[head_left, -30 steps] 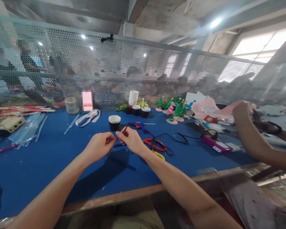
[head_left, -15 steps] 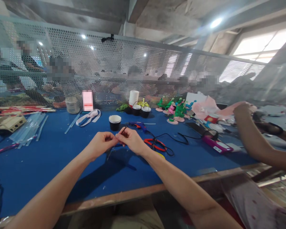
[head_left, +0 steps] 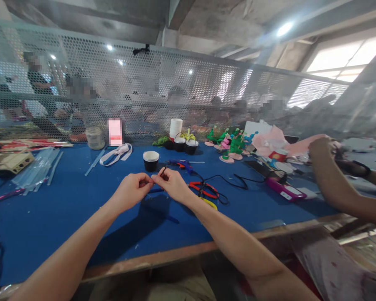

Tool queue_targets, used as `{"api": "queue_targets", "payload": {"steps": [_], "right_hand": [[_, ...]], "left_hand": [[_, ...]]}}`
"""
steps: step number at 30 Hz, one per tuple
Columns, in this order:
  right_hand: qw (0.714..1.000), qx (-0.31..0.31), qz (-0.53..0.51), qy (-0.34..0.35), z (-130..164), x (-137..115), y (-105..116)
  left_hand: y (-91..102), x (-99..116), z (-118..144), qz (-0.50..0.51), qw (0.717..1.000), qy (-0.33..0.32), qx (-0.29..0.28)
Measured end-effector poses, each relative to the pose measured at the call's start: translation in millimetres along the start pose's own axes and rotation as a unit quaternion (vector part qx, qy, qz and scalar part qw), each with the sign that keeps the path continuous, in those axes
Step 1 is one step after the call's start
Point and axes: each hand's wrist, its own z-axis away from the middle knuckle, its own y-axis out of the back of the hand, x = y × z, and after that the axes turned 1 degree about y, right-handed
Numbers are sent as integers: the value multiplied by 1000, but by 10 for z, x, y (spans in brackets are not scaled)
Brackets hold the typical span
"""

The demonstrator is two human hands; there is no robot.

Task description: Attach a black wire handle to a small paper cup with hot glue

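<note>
My left hand (head_left: 132,191) and my right hand (head_left: 172,184) meet fingertip to fingertip above the blue table (head_left: 65,209). Both pinch a thin dark wire (head_left: 163,170), whose upper end sticks out above my right fingers. A black paper cup (head_left: 151,161) stands just behind the hands. Red-handled pliers (head_left: 204,190) and a yellow-handled tool (head_left: 209,203) lie to the right of my right hand, beside a black cord (head_left: 235,180).
A blue glue gun (head_left: 180,164), small black buckets (head_left: 184,144), stacked white cups (head_left: 175,128) and green and pink craft figures (head_left: 232,146) stand farther back. Clear sticks (head_left: 37,169) lie at the left. A co-worker's arm (head_left: 335,184) reaches in at the right. Perforated mesh (head_left: 144,92) backs the table.
My hands have drawn slightly closer together and the wire's lower end is less visible. The co-worker's hand at the right has dropped a little.
</note>
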Motion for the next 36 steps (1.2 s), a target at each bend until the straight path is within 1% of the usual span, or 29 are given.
{"api": "queue_targets", "payload": {"steps": [3, 7, 14, 19, 21, 25, 27, 33, 36], "right_hand": [[1000, 11, 13, 4, -3, 12, -13], [999, 30, 24, 6, -4, -6, -23], [998, 53, 19, 2, 5, -31, -37], [998, 63, 3, -11, 1, -19, -63], [998, 50, -21, -19, 0, -20, -66], [993, -29, -106, -35, -2, -29, -48], [991, -46, -121, -39, -3, -32, -35], [995, -21, -89, -47, -12, -20, -23], [997, -5, -63, -37, -16, -10, -32]], "left_hand": [[-1, 7, 4, -40, 999, -7, 15], [-3, 17, 19, -57, 998, -9, 26], [-21, 14, 23, -42, 999, -10, 25], [-51, -18, 13, -27, 999, -9, 38], [-58, -33, 6, 2, 999, -4, 35], [-53, -43, -5, 109, 994, 32, -3], [-46, -35, -3, 140, 989, 42, -12], [-17, -23, 8, 122, 992, 27, -4], [-6, -46, 1, 90, 996, 13, -4]]}}
